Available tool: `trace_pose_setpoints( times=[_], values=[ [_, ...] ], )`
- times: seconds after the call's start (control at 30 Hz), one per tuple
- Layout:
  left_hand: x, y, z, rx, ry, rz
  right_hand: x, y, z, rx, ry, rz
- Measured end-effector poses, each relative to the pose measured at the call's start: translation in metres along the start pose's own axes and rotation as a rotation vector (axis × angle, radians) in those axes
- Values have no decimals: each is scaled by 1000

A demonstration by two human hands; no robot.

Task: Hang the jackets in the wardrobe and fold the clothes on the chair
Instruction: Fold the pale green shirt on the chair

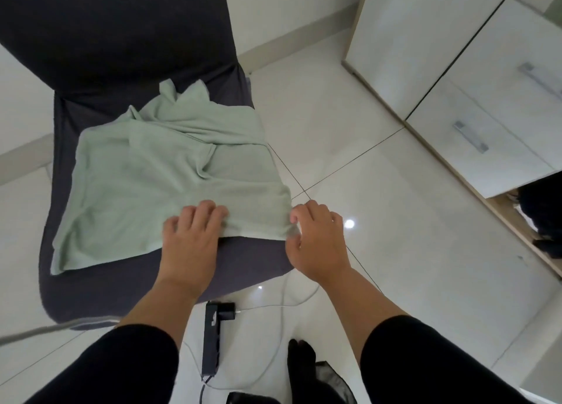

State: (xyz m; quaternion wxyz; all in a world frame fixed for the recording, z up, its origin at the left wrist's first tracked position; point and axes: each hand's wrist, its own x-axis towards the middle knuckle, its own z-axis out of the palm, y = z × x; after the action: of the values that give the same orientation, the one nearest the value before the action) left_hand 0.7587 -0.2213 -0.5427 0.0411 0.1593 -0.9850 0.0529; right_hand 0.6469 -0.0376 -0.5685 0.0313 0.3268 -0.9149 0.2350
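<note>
One cloth [170, 175], pale green, lies rumpled on the chair [146, 282] seat, near edge toward the person. Left hand [190, 236] presses that edge, fingers curled over it; pinch or just pressing, can't tell. Right hand [316, 239] pinches the near right corner. To fold well: probably flatten the bunched far part first, then lift both near corners evenly and match edges. Count: one cloth, one chair, one wardrobe [456, 78], two handles visible, one power strip [213, 339] on the floor.
</note>
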Motion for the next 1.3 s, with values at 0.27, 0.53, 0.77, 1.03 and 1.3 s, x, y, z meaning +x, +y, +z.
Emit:
trace_pose_setpoints(
  times=[0.27,0.53,0.77,1.03,1.3],
  values=[
    [-33,-78,-12,77,-198,-421,26,-71,24,-117,-121,-373],
    [-62,-129,-12,22,-113,-452,41,-134,59,-251,-227,-507],
    [-108,-118,-10,-375,-29,-568,17,-123,46,-122,-331,-595],
    [-97,-134,-6,-691,-87,-1139,36,-174,61,-92,-328,-523],
    [-81,-133,-12,-442,-87,-1135,32,-178,76,-92,-395,-509]
  ],
)
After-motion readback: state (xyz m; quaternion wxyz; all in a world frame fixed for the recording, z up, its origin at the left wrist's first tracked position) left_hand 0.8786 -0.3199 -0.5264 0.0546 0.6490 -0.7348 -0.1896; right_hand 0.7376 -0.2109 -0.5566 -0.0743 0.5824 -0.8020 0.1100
